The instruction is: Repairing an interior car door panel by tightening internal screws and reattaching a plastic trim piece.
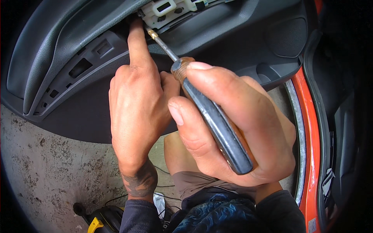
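Observation:
My right hand [241, 124] is closed round the dark handle of a screwdriver [217, 128], thumb and fingers on opposite sides. Its metal shaft slants up and left, with a brass-coloured section near the tip. That tip ends at the lower left edge of a white plastic bracket [167, 13] in the door panel [217, 35]. My left hand [136, 97] has its index finger stretched into the dark gap beside the bracket. The fingertip is hidden there, the thumb stands apart, and the remaining fingers are folded under. Nothing shows in this hand.
A grey trim strip with square cutouts [79, 68] runs along the panel's left. The orange car body edge [307, 136] and its black seal stand at right. Below are rough concrete [58, 167], my knee, some thin cables and a black and yellow object [103, 221].

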A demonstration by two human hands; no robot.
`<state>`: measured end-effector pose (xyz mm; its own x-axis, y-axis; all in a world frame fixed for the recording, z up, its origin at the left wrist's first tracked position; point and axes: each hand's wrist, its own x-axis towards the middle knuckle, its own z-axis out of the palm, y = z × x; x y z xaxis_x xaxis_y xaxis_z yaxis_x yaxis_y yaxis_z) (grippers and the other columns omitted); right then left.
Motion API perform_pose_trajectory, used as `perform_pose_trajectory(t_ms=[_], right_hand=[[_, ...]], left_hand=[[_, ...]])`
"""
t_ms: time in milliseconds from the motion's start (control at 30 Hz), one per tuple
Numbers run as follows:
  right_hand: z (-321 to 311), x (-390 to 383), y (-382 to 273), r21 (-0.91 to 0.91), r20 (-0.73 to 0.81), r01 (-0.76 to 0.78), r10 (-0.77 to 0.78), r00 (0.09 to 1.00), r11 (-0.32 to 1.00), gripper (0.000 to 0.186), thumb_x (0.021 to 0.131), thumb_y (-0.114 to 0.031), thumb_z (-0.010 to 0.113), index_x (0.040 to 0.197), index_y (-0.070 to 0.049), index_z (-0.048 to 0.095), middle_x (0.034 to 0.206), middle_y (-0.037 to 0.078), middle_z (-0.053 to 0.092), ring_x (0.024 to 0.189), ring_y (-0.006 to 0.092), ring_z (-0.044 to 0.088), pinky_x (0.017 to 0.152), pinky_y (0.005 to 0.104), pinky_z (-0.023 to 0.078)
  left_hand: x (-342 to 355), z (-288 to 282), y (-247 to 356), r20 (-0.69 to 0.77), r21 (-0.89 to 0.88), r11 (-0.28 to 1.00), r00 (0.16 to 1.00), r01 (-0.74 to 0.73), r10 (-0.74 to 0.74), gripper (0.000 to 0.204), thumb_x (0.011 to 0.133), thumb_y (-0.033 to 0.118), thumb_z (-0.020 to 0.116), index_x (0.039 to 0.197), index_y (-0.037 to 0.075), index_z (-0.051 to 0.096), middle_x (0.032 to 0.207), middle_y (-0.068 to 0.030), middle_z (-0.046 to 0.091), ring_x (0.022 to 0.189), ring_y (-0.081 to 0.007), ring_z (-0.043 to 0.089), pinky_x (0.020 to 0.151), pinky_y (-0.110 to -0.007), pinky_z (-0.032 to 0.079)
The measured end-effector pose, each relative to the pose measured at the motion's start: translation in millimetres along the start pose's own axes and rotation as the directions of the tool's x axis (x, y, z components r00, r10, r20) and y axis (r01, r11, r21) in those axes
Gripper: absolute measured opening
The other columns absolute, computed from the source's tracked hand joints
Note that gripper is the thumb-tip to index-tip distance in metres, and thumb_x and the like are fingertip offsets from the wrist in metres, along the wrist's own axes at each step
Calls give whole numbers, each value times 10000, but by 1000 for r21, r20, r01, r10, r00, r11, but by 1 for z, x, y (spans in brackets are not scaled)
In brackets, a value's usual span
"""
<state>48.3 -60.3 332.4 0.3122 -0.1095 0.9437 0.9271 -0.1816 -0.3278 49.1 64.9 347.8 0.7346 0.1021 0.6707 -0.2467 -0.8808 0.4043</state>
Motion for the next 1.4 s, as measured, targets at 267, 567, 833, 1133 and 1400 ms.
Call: perform_pose_trajectory(t_ms=[267,567,833,1133,1400], right_hand=[[6,2,5,-4,-144,-10,9,990,1000,371,661,19,733,1025,58,672,672,80,512,553,153,532,513,215,420],[7,8,7,-25,-171,71,-74,983,997,316,690,61,774,981,69,651,620,77,522,504,131,537,448,221,416],[-13,7,2,-102,92,38,-29,995,994,373,790,29,760,1133,46,617,973,185,709,791,224,712,682,277,571],[-8,10,2,-83,-10,69,-70,998,994,334,749,57,755,1061,47,635,799,135,621,652,181,624,572,259,507],[-16,12,-2,-109,130,17,-2,991,994,356,799,44,749,1133,44,627,967,190,710,849,223,720,732,285,580]], left_hand=[[0,0,13,-23,97,982,986,-162,165,537,906,98,548,1431,24,461,951,-74,556,891,-216,545,857,-321,454],[27,-6,5,85,192,948,966,-256,243,719,798,120,600,1414,-104,304,687,-249,641,654,-450,639,604,-504,518],[23,-11,23,161,264,963,987,-47,4,626,862,102,580,1461,30,413,924,-92,612,932,-252,571,900,-345,451],[28,-7,6,52,82,953,956,-292,288,701,760,66,602,1372,-145,333,660,-243,630,644,-432,643,601,-495,521],[28,-9,11,141,-473,881,984,-28,107,759,802,113,658,1392,-172,275,621,-188,632,563,-262,669,546,-355,515]])
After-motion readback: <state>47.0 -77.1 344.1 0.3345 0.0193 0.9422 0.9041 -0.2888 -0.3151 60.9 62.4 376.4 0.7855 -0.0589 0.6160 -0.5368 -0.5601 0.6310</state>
